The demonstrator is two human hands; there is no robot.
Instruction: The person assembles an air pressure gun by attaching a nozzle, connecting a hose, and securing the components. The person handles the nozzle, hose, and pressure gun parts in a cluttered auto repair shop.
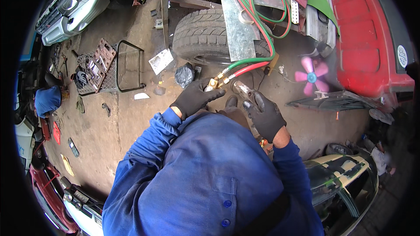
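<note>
I wear black gloves and blue overalls. My left hand [194, 97] grips the brass end of a gas torch [213, 83], where a green hose [251, 59] and a red hose [249, 68] join it. My right hand [264, 114] holds a small metal tool [242, 89] just right of the torch, with fingers wrapped around it. Both hoses run up over a metal sheet [236, 22] leaning against a tyre [201, 35].
A pink fan [311, 77] spins on the floor at right, beside a red car body [367, 35]. A wire basket of tools [98, 66] and a black bag [184, 75] lie at left. Silver bumper [72, 8] upper left; car panel [345, 179] lower right.
</note>
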